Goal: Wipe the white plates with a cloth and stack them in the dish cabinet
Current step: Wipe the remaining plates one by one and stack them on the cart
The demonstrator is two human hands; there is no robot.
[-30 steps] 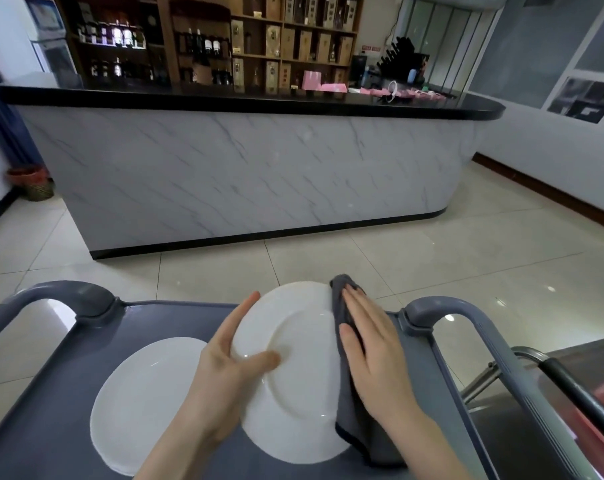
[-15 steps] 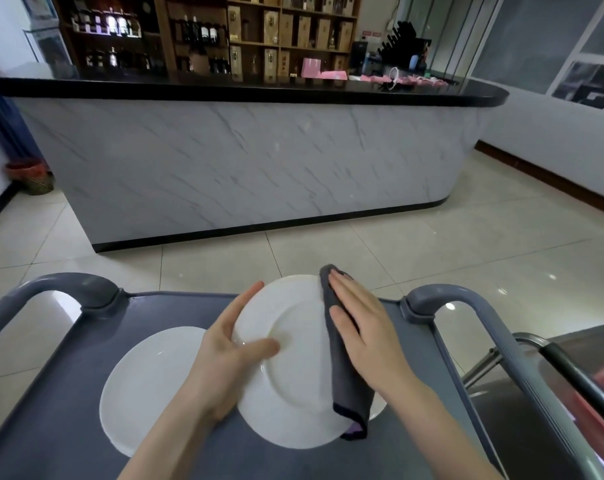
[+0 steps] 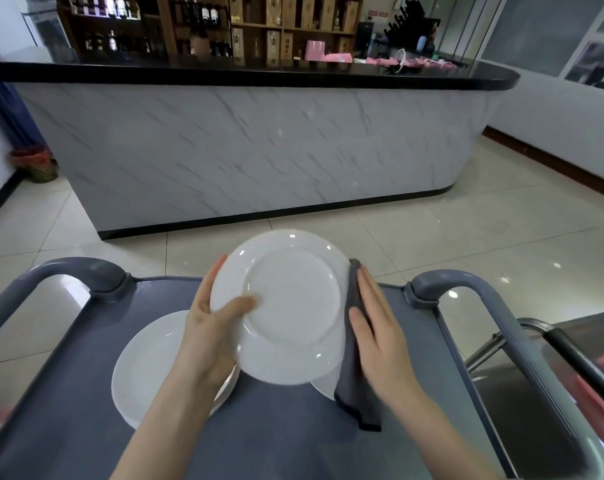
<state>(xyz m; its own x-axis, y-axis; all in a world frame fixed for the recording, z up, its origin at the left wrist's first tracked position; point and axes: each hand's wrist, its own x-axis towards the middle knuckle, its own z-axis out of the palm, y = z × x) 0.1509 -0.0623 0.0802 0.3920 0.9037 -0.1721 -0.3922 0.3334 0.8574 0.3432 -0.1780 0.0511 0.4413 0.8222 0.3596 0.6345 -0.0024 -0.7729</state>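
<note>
My left hand [image 3: 207,334] grips a white plate [image 3: 293,306] by its left rim, thumb on the face and fingers behind, holding it tilted up above the grey cart [image 3: 293,438]. My right hand [image 3: 380,334] lies flat with straight fingers, pressing a dark grey cloth [image 3: 354,393] against the plate's right rim. The cloth hangs down past the plate onto the cart. Another white plate [image 3: 148,368] lies on the cart to the left, partly under my left forearm. A white sliver of one more plate [image 3: 325,386] shows beneath the held one.
The cart has raised grey handles at the left [image 3: 86,271] and right [image 3: 467,285]. A marble-fronted bar counter [image 3: 259,143] with a black top stands ahead across tiled floor. A metal frame with a black bar [image 3: 570,348] sits close on the right.
The held plate has been lifted and tilted up off the cart. The cloth and my right hand have slid from the plate's face to its right rim.
</note>
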